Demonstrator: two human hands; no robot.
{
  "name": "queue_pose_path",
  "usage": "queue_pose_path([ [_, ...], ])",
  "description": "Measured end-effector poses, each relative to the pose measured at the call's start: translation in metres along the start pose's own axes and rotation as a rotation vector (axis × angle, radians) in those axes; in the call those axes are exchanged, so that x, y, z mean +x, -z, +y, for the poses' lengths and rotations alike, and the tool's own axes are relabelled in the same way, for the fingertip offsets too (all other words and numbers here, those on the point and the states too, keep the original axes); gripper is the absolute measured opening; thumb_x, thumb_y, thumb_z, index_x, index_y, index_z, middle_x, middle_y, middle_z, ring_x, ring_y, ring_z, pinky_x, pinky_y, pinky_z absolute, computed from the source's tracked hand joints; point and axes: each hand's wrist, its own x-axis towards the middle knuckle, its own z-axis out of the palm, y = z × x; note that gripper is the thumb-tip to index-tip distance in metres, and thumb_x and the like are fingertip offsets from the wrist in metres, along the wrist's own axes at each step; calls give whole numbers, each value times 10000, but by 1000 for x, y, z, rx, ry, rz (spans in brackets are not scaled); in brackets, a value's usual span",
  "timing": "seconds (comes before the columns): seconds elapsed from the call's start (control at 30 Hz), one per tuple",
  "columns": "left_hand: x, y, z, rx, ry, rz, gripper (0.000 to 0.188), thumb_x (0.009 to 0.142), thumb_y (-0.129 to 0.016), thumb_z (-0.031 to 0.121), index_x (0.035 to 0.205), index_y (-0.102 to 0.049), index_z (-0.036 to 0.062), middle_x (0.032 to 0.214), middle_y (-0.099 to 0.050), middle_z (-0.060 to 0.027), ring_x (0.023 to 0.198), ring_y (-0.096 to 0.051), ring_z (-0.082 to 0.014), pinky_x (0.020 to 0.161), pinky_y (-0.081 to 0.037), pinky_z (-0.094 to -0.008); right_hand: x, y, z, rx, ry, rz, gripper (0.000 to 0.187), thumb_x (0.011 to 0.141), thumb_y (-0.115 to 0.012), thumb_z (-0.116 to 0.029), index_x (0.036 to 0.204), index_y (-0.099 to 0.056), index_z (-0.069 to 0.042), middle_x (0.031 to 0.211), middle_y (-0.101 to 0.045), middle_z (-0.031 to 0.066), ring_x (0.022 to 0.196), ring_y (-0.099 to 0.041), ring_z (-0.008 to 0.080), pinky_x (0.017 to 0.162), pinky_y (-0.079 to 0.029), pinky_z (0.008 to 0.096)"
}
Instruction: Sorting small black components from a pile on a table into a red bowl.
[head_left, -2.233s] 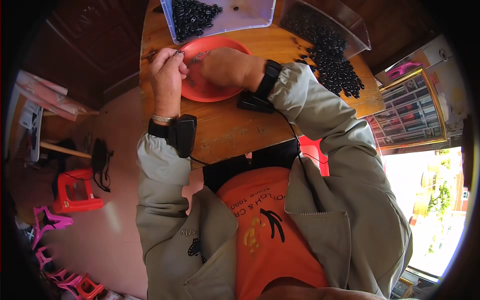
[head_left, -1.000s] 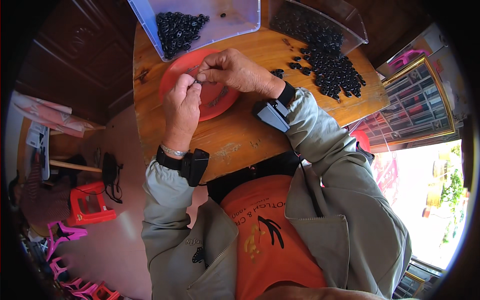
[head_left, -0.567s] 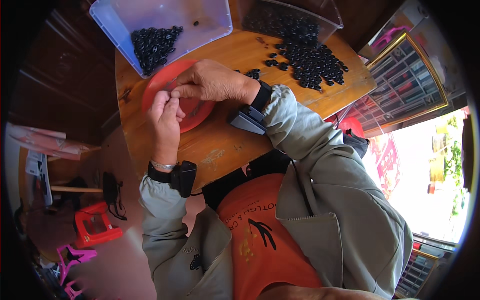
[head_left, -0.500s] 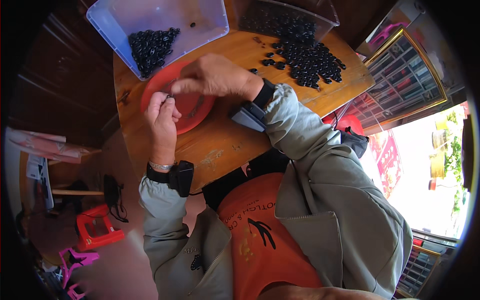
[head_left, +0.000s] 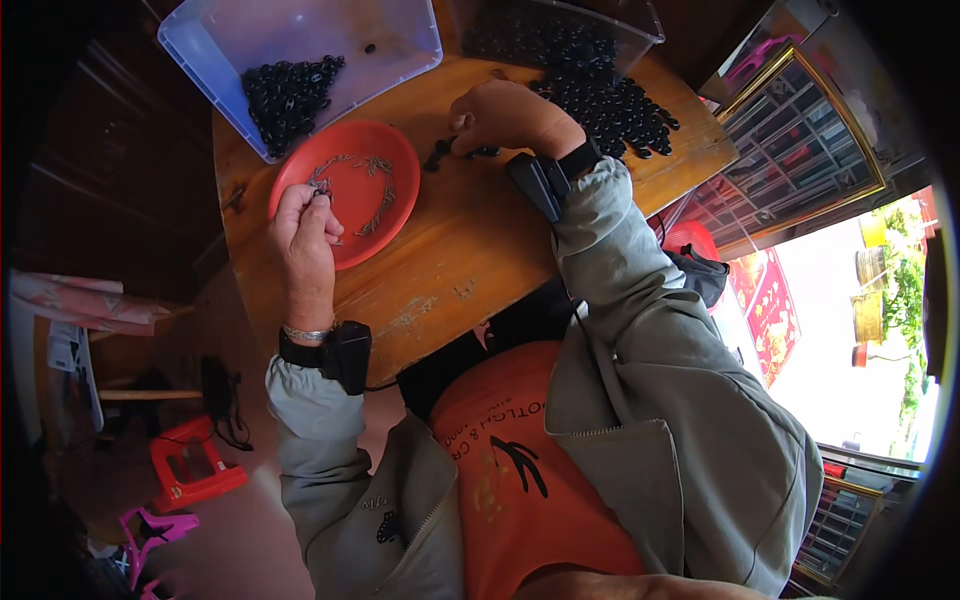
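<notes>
A shallow red plate on the wooden table carries many thin, silvery metal pieces along its inner edge. Over its left side, my left hand is closed in a pinch on a small dark piece, too small to make out in detail. To the right of the plate, my right hand is lowered among loose black oval pieces. Its fingers are curled together, with the tips partly hidden, so whatever they hold does not show.
A clear plastic bin at the far left holds a heap of black linked pieces. At the far right, another clear bin lies tipped, black ovals spilling onto the wooden table. A red stool stands on the floor at left.
My right hand has left the left hand over the plate and moved right to the loose black pieces. My left hand stays pinched above the plate, whose metal pieces now show more fully.
</notes>
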Motion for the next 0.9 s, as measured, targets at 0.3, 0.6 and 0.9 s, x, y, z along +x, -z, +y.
queue_pose_path([
  [0.3, 1, -2, 0, 6, -4, -4, 105, 884, -485, 115, 865, -543, 30, 621, -501, 15, 556, -472, -51, 505, -382, -196, 10, -16, 5, -150, 86, 90, 227, 706, -650, -222, 860, -661, -55, 802, -654, 134, 772, -633, 287, 707, -488, 362],
  [0.6, -2, -5, 7, -72, 20, -81, 129, 893, -469, 135, 836, -538, 43, 649, -531, -3, 587, -512, -70, 537, -401, -193, 14, -15, -22, 1184, 148, -66, 105, 846, -641, -114, 912, -633, -33, 816, -661, 33, 711, -624, 106, 663, -499, 248],
  [0.9, -8, -11, 15, -165, -23, -90, 128, 876, -484, 130, 819, -534, 27, 636, -528, -4, 575, -509, -74, 530, -403, -206, 20, -41, -62, 1439, 272, -292, 190, 874, -575, -41, 1058, -611, -12, 901, -649, 59, 732, -621, 119, 735, -503, 250],
])
